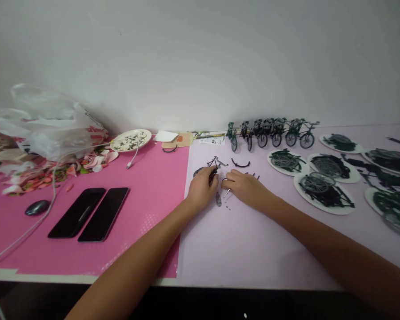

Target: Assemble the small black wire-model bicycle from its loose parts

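Bike part (214,174) sits pinched in the left grip (202,186); the right grip (242,186), just beside it, pinches a slim rod (226,193). The part seems light, stiff and brittle, best held mid-length.

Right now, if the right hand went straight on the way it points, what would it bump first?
Probably the left hand, just across from the right hand's fingertips, though depth is hard to judge.
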A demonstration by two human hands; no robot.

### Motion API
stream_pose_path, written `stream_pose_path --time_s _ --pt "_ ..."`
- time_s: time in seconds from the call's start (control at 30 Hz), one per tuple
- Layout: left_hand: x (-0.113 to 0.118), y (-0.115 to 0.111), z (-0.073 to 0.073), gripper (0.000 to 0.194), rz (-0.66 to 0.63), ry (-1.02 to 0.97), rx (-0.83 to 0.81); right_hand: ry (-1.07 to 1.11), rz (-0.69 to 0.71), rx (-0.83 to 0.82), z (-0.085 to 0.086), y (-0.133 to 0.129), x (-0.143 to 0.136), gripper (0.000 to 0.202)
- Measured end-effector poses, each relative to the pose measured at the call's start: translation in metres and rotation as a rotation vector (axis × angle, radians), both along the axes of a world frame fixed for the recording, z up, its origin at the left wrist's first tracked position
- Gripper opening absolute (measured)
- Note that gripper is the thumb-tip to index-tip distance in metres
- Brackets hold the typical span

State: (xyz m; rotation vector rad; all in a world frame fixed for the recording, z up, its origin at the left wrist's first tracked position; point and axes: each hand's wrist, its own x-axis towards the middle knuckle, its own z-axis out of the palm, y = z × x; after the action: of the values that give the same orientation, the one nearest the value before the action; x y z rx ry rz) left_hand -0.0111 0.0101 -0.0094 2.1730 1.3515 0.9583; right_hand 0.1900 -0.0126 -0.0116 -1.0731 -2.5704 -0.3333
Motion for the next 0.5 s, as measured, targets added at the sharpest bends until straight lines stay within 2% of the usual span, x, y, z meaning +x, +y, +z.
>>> stream_pose_path --time_s 0.5 --pt "-0.0005 -0.0001 0.0026 0.04 0.037 0.058 0.005 0.02 -0.007 -0.006 -0.0023 -0.0021 -0.0038 0.028"
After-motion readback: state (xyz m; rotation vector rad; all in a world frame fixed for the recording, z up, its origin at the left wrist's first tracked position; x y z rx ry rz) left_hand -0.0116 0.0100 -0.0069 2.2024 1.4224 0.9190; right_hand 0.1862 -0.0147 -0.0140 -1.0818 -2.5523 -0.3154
